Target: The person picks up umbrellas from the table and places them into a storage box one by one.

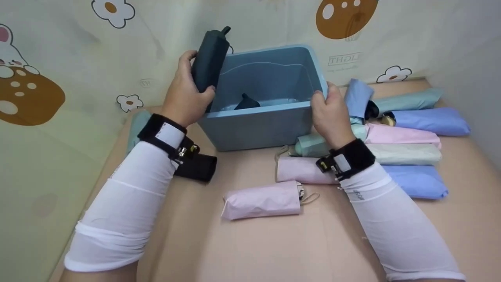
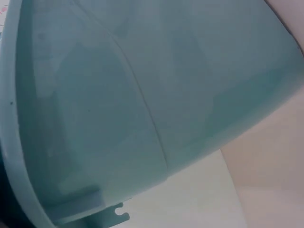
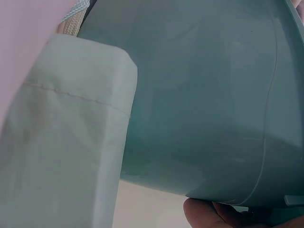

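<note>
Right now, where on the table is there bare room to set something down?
The table is barest this side of the nearest pink umbrella, between the white sleeves; a smaller gap lies between that umbrella and the blue bin. Right of the bin, umbrellas lie crowded together.

On the tan desk [image 1: 258,250] lay a pale pink umbrella [image 1: 261,201] and, farther back to its left, a black bundle [image 1: 201,167]. At right a blue umbrella [image 1: 419,182], a pale green umbrella [image 1: 407,154] and a bright pink umbrella [image 1: 405,135] lay side by side. Whether the grey-blue bin [image 1: 258,127] touched it was unclear.
</note>
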The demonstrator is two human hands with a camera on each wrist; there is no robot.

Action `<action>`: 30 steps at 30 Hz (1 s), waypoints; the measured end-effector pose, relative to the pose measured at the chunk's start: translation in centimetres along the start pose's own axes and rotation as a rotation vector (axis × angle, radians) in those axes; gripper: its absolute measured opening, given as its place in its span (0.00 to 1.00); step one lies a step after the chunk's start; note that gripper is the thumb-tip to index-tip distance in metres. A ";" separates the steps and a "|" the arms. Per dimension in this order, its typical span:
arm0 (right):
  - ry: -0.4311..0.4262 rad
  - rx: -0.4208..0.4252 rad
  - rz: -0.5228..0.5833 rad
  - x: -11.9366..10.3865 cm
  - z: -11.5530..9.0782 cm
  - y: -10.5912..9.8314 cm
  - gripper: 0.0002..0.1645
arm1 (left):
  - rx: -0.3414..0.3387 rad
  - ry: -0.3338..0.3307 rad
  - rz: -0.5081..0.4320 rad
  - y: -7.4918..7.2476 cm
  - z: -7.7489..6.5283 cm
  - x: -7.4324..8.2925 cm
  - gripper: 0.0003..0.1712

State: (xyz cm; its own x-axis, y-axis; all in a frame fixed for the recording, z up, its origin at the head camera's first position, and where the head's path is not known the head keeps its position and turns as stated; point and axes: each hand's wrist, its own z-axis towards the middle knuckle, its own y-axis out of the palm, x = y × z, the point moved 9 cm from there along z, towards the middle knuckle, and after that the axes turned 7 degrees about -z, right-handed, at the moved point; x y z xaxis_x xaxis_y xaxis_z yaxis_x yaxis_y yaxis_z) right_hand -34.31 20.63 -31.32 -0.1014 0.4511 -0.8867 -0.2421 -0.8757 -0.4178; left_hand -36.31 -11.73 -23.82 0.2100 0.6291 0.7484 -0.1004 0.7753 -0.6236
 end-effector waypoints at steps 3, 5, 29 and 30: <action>0.005 0.000 -0.004 0.1 0.1 0.0 0.33 | -0.019 -0.012 0.035 0.3 0.3 -0.1 0.49; 0.009 0.002 -0.001 0.2 0.1 0.0 0.33 | -0.027 -0.012 0.064 0.4 0.5 0.0 0.48; -0.006 -0.005 0.020 0.3 0.3 0.1 0.32 | -0.170 -0.066 0.317 3.4 1.3 0.1 0.41; -0.005 -0.005 0.022 0.4 0.4 0.2 0.32 | -0.174 -0.065 0.325 3.4 1.3 0.1 0.41</action>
State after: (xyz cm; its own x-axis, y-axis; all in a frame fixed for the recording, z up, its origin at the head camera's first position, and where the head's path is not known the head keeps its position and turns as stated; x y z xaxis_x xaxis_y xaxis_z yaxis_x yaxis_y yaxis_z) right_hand -34.73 20.73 -31.66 -0.1118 0.4329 -0.8945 -0.2350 -0.8861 -0.3995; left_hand -37.94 -8.95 -25.61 0.1315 0.8473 0.5146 0.0166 0.5172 -0.8557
